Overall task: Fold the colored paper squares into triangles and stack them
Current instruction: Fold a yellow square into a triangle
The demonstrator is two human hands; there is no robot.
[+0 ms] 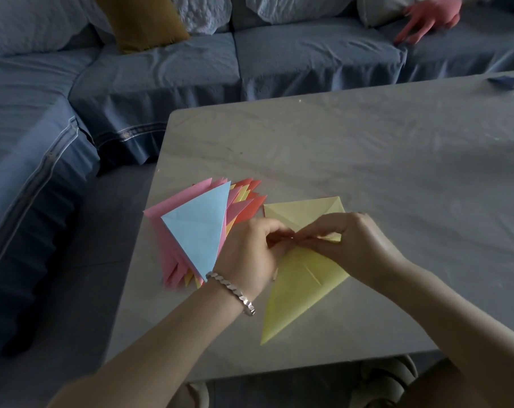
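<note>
A yellow paper square (297, 287) lies on the pale table (367, 148), partly folded, with creases showing. My left hand (249, 254), a silver bracelet on its wrist, and my right hand (353, 245) meet over its middle and both pinch a raised fold of the yellow sheet. More yellow paper (305, 210) lies flat just behind the hands. To the left sits a fanned stack of folded triangles (191, 240) in pink, orange and yellow, with a light blue triangle (199, 228) on top. My left wrist touches the stack's right edge.
A blue covered sofa (161, 72) wraps around the table's far and left sides, with a mustard cushion (143, 22). A pink stuffed toy (426, 19) lies on the sofa at top right. A small bluish object (509, 82) rests at the table's far right edge.
</note>
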